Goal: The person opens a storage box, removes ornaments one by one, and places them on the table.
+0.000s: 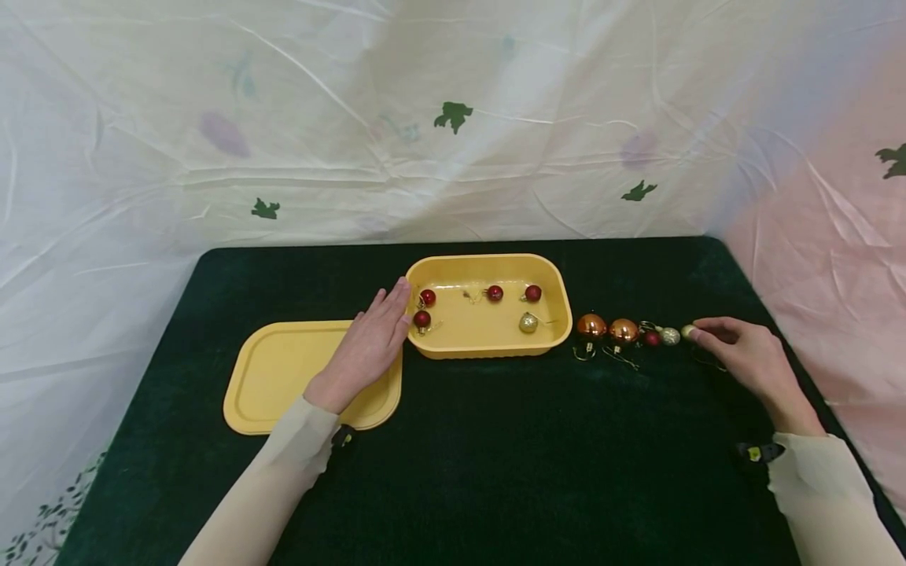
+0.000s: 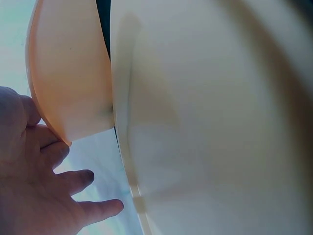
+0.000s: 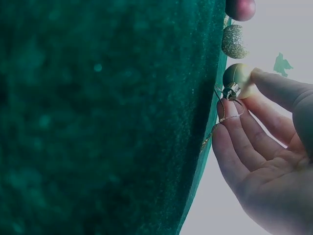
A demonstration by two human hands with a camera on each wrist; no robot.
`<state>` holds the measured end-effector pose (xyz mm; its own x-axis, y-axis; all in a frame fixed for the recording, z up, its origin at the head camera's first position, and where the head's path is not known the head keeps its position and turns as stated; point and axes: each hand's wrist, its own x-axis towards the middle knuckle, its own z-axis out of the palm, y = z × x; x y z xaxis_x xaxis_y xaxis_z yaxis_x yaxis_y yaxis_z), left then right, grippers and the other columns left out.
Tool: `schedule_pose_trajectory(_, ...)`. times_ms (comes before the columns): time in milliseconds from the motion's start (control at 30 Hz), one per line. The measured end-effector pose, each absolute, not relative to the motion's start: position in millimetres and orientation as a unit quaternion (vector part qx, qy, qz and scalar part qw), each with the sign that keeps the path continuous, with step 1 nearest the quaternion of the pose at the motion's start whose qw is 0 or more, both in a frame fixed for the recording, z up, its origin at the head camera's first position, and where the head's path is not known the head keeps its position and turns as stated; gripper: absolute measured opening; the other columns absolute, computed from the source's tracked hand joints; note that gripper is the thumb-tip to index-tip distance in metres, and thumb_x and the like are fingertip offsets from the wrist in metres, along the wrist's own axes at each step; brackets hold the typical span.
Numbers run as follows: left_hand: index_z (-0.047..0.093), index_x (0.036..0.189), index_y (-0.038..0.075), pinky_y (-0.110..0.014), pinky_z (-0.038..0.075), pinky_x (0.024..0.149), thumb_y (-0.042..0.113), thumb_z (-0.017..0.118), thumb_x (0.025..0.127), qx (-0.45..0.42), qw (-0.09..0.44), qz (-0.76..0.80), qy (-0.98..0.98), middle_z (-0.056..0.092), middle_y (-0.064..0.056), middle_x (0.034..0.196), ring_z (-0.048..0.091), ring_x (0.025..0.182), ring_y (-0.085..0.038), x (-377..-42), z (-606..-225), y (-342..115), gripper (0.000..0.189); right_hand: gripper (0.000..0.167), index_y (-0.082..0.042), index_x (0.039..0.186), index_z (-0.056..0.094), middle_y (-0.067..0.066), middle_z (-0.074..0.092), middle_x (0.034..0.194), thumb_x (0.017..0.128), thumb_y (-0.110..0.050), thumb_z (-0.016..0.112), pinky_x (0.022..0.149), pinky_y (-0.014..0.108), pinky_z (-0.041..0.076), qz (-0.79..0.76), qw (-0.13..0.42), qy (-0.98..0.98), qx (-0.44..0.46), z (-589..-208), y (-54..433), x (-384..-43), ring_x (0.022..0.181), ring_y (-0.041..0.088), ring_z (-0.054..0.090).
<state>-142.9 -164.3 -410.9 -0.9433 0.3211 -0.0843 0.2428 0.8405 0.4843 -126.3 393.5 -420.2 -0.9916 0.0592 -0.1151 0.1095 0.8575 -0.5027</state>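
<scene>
A yellow plastic box [image 1: 488, 343] stands near the table's back edge, holding several small red baubles [image 1: 495, 293] and a glittery gold bauble [image 1: 528, 322]. My left hand [image 1: 373, 330] touches the box's left rim with its fingers extended, above the matching lid [image 1: 272, 385]. To the right of the box, my right hand [image 1: 752, 358] pinches a small gold bauble [image 3: 237, 78] between thumb and fingers; its cord loop hangs by the fingertips. This bauble ends a row with two larger copper baubles [image 1: 624, 331], a red bauble [image 1: 652, 338] and a glittery silvery bauble [image 1: 669, 336].
Dark green cloth covers the table [image 1: 538, 456]. Behind it hangs a pale curtain [image 1: 340, 118] with green leaf shapes. The lid lies flat left of the box, partly under the left forearm. A wrist strap [image 1: 760, 452] shows at the right cuff.
</scene>
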Motion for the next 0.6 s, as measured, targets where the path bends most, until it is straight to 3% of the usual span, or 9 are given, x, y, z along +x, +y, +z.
schedule_pose_trajectory(600, 0.010, 0.168, 0.021, -0.065, 0.019, 0.121, 0.041, 0.031, 0.114, 0.151, 0.083, 0.238, 0.956, 0.005, 0.005, 0.173, 0.011, 0.159, -0.031, -143.7, -410.8, -164.4, 0.062, 0.052, 0.001, 0.128, 0.066, 0.032, 0.065, 0.120, 0.107, -0.045, 0.055, 0.068, 0.036, 0.046, -0.254, 0.058, 0.965, 0.035, -422.2, 393.3, -127.5, 0.103, 0.043, 0.061)
